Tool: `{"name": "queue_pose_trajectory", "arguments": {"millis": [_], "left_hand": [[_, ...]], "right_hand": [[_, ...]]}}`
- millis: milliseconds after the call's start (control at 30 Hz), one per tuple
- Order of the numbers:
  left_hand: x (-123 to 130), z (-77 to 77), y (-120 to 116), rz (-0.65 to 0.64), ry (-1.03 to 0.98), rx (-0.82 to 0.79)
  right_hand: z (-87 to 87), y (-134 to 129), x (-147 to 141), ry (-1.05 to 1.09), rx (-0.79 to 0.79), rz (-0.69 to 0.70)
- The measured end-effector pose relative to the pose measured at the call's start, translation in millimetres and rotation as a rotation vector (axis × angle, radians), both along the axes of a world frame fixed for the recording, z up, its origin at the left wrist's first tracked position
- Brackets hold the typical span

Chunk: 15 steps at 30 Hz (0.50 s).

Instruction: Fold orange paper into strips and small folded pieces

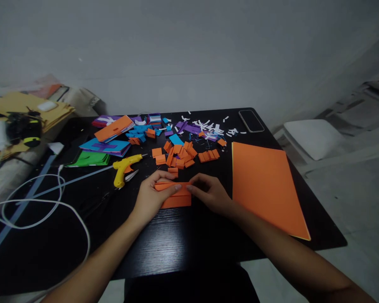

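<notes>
A folded orange paper piece [177, 201] with horizontal creases lies between my hands near the middle of the black table. My left hand [153, 195] grips its left part, thumb on top and fingers behind. At its upper right corner, my right hand [210, 192] pinches the edge between thumb and forefinger. Just beyond the hands is a pile of small folded orange pieces [183, 155]. Large orange sheets [265, 185] lie flat to the right of my right hand.
A yellow glue gun [123, 168], scissors [97, 204] and a white cable [77, 214] are on the left. Folded colored papers [105, 145], white scraps [208, 126] and a phone [251, 120] lie along the back of the black table [208, 244].
</notes>
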State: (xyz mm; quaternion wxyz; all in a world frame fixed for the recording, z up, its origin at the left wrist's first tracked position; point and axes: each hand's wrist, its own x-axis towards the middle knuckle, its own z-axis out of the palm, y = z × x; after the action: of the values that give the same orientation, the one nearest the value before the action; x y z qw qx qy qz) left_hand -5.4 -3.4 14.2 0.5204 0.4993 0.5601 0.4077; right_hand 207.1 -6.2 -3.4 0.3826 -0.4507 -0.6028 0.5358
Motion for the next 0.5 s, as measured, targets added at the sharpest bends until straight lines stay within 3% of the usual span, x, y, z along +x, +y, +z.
{"name": "queue_pose_trajectory", "arguments": {"millis": [167,500], "left_hand": [[-0.8,-0.6,0.9,0.011,0.037,0.108],[0.5,6.4,2.7,0.035,-0.059,0.029]], "right_hand": [[-0.1,0.6,-2.3,0.044,0.025,-0.083],[-2.1,4.5,-0.2,0.075,0.012,-0.167]]}}
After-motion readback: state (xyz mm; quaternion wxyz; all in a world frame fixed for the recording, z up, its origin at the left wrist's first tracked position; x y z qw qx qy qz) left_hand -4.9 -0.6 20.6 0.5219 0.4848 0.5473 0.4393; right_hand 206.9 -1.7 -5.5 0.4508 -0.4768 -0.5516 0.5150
